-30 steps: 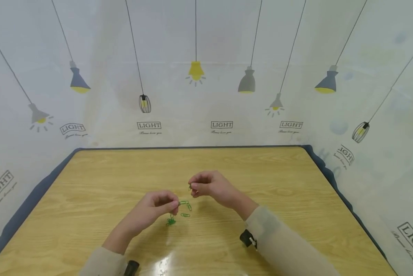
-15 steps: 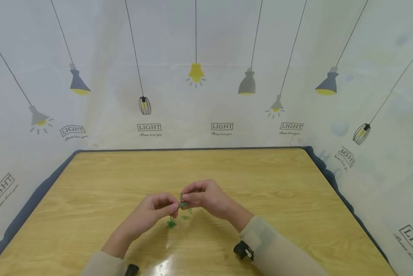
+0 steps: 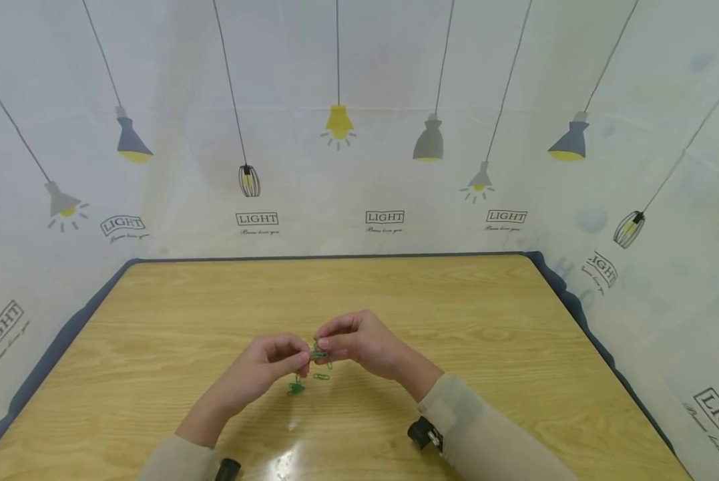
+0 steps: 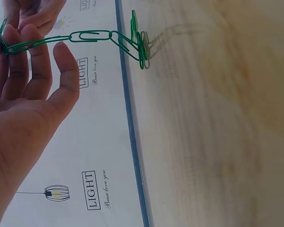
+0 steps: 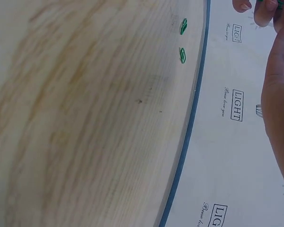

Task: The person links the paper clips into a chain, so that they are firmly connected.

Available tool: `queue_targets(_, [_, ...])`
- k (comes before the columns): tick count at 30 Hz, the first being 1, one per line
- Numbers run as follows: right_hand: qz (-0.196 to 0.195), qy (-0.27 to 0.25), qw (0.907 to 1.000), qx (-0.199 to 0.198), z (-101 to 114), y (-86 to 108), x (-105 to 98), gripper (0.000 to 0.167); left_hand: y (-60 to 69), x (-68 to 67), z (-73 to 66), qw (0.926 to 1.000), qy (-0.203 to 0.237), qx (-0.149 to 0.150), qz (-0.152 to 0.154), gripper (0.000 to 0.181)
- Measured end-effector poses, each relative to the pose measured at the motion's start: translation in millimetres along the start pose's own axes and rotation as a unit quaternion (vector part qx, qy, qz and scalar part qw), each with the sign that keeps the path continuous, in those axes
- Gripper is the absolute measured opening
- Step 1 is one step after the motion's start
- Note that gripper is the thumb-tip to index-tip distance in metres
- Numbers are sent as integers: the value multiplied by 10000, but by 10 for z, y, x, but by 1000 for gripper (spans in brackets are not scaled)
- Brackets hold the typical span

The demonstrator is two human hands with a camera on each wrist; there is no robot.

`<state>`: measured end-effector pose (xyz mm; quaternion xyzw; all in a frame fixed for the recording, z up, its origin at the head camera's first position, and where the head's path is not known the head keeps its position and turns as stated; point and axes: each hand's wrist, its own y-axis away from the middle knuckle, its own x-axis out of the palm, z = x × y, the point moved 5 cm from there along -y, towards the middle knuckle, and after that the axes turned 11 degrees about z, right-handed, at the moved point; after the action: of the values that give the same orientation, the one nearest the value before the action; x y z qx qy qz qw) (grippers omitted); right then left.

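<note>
My left hand (image 3: 257,361) pinches the upper end of a chain of green paper clips (image 4: 90,36) between thumb and fingers. The chain hangs down, and its lower links lie bunched on the wooden table (image 3: 455,321). Fingertip to fingertip with it, my right hand (image 3: 365,344) pinches a small paper clip, mostly hidden by the fingers, against the held end of the chain. Whether the two are hooked together cannot be made out. Below the hands, two loose green paper clips lie on the table, a nearer paper clip (image 3: 321,377) and a farther paper clip (image 3: 329,365).
A pale wall sheet (image 3: 311,194) printed with hanging lamps encloses the table at the back and both sides. Dark blue edging (image 3: 329,256) runs along the table's rim. Each wrist wears a black camera, such as the right wrist camera (image 3: 420,433).
My right hand has come left and down with its paper clip to meet the left fingertips. Over the last half second both hands stay almost in place.
</note>
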<state>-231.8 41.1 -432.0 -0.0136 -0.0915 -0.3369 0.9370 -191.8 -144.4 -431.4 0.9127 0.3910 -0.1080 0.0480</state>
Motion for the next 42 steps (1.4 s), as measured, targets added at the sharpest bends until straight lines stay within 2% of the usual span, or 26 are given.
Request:
queue_targets(6, [59,-34,10000,-53,17,-1,14,36,10,-14,-2,9999,-13,-63,-111,33])
queue_targets(15, [112,-160,9998,-90,-12,-10,25,29,47,3,-12,9999,49,-51,-135,32])
queue_targets(22, [113,-254,9995,-135,-1,-20,56,31,68,-14,-17,9998,4,-88,-199,31])
queue_targets(29, [88,-342,9992,-176,5,-27,75,24,104,-29,-38,9998,50,-10,-197,31])
queue_targets(33, [197,-447,9984,-294,9,-30,87,17,112,-34,-30,9997,83,-10,-214,31])
queue_targets(42, [345,-541,9972,-389,20,-19,103,31,119,-43,-22,9997,51,13,-247,27])
